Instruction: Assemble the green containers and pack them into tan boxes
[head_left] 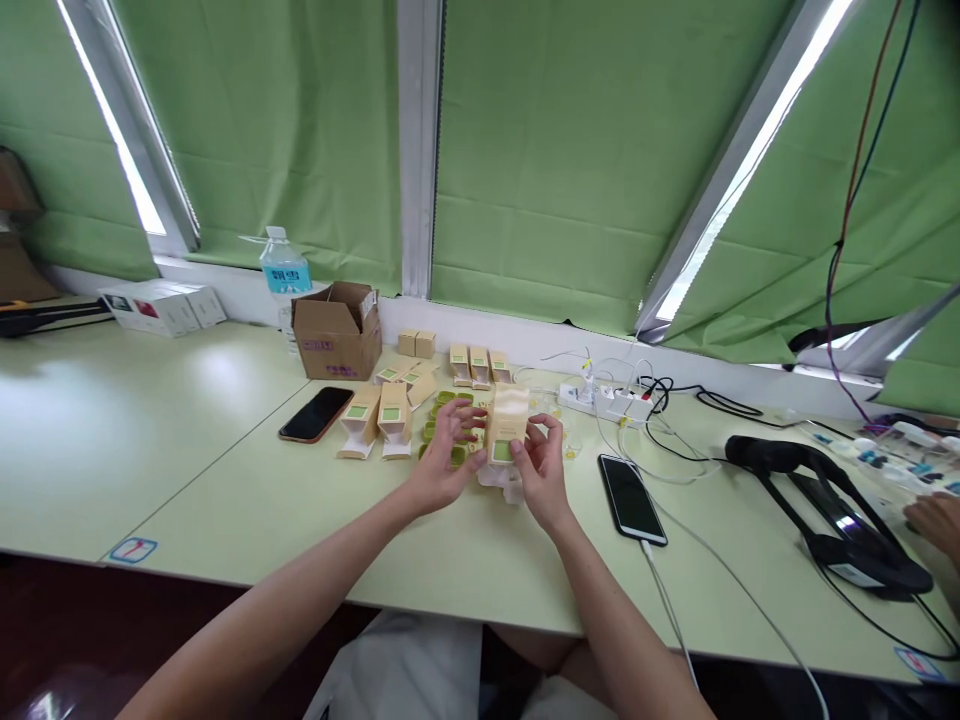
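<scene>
Your right hand has its grip pinching the right side of a small tan cardboard box with a green square, over the pale green table, between front and back edges; your left hand spreads at its left.

On the surface, small boxes lie between a phone, left, and a cabled phone, right; behind the first stands a carton, behind the second a power strip.
</scene>
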